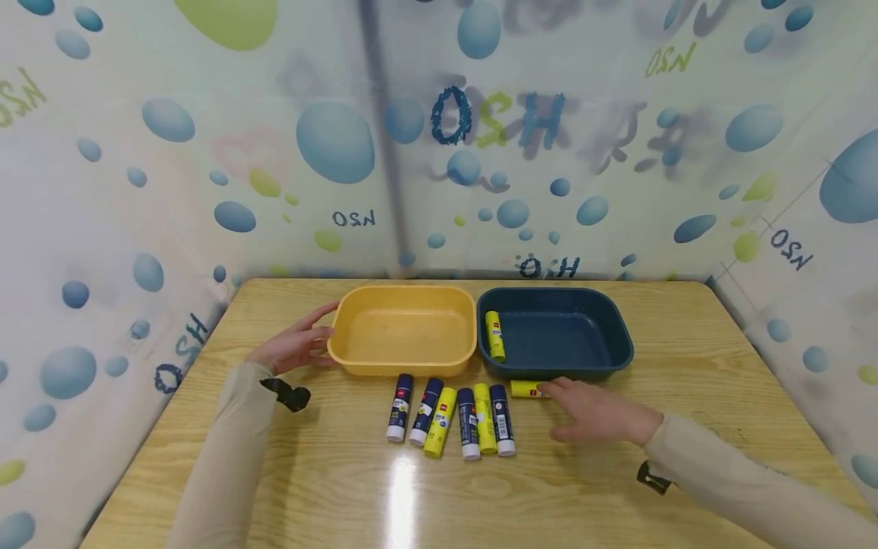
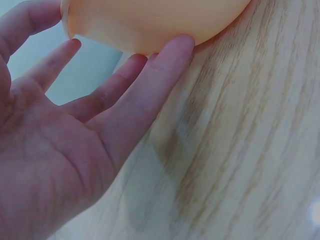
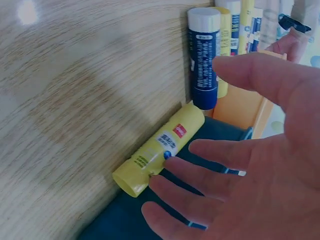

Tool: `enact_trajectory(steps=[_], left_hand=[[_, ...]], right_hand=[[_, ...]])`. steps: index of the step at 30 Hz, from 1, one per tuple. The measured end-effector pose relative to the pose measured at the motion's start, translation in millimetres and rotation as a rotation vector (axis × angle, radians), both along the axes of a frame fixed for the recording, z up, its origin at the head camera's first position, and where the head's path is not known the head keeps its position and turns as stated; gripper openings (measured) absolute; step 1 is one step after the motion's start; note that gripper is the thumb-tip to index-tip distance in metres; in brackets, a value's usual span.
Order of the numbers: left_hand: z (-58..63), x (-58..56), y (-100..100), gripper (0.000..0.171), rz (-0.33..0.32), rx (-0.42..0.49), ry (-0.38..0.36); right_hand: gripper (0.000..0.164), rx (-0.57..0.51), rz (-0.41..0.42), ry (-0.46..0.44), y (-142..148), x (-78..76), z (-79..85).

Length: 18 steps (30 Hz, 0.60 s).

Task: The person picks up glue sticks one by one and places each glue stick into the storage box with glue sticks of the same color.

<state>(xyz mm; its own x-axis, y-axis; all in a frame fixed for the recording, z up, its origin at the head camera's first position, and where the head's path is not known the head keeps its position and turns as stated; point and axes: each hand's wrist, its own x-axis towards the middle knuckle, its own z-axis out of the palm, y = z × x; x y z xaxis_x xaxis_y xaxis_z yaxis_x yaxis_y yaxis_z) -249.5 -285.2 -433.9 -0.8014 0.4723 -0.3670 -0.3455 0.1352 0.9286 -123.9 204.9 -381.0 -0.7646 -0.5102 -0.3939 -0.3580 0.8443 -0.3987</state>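
My left hand (image 1: 293, 347) touches the left end of an orange-yellow plastic bin (image 1: 405, 369), its fingers loosely extended against the wall in the left wrist view. With fingers spread, my right hand (image 1: 595, 412) is over a yellow glue stick (image 3: 159, 150) that lies along the front of a dark blue bin (image 1: 554, 374). The right wrist view shows nothing gripped there; whether the fingertips touch the stick, I cannot tell. Another yellow glue stick (image 1: 495, 336) leans inside the blue bin at its left end.
In front of the bins lies a row of several glue sticks, including a dark blue one (image 1: 400, 408) with a white end and a yellow one (image 1: 440, 422). The wooden table (image 1: 336, 488) meets a printed curtain (image 1: 411, 229) behind the bins.
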Motion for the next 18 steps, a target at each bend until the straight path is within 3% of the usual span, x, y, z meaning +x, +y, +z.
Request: enact_trajectory(steps=[11,18], left_hand=[[-3.4,-1.3,-1,0.069,0.0,0.001,-0.002],[-2.5,-1.4,-1,0.068,-0.005,-0.014,0.002]], right_hand=[[0.05,0.056,-0.011,0.183,-5,2.8,-5.0],[0.049,0.081,-0.025,0.245,-6,1.0,-11.4]])
